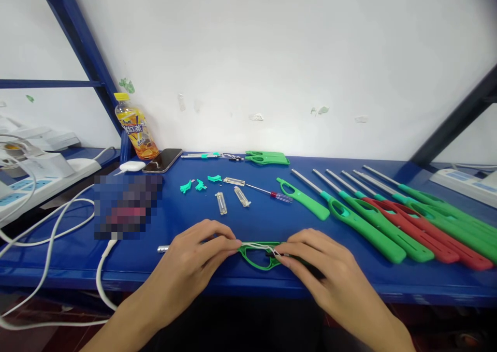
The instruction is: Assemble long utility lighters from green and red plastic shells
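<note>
Low at the front of the blue table, a green gas-lighter half-shell (254, 265) lies between my two hands. Thin white wires (256, 245) run along the top of its trigger loop. My left hand (202, 259) is closed at the neck end, thumb and fingers pinching where the wires meet the shell. Beyond that hand a metal tube tip (162, 249) sticks out. My right hand (320, 259) is closed too, its fingertips pinching the wires beside a small black part. The shell's right end is hidden under that hand.
Assembled green and red lighters (365, 228) lie in a row at right. Behind my hands are a loose green shell (306, 199), a screwdriver (281, 196), clear fuel tanks (221, 203) and teal triggers (186, 186). A bottle (137, 129), phone (163, 160) and white cables (50, 248) occupy the left.
</note>
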`<state>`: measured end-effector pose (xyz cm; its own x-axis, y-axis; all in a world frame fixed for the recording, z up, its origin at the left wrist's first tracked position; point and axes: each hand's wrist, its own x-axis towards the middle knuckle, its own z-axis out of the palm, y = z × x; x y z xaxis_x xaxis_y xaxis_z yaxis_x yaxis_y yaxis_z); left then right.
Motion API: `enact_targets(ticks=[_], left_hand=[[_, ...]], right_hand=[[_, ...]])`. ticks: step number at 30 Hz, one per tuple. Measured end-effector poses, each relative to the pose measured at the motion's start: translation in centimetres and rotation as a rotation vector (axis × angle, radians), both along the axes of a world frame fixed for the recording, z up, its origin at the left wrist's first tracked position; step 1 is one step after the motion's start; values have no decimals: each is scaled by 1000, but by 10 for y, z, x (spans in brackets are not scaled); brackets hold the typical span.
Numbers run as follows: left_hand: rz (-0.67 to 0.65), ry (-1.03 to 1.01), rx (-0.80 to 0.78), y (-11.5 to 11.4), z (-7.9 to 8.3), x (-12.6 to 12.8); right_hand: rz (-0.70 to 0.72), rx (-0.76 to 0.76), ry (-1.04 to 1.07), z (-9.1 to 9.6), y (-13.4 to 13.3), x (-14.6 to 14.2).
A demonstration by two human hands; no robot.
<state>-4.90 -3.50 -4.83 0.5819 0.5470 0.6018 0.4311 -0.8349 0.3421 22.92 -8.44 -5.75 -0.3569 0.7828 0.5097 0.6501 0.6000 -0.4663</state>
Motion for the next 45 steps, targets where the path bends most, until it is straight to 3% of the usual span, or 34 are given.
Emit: enact_targets(ticks=[12, 28, 45], left_hand=[[-7, 34, 0, -1, 0, -1], [-4, 50, -15, 0, 1, 0], [8, 47, 32, 0, 0, 2]], right_hand=[[4, -112, -81, 3, -1, 2], [-17, -42, -71, 4, -1, 0], [-53, 37, 93, 4, 0, -1]])
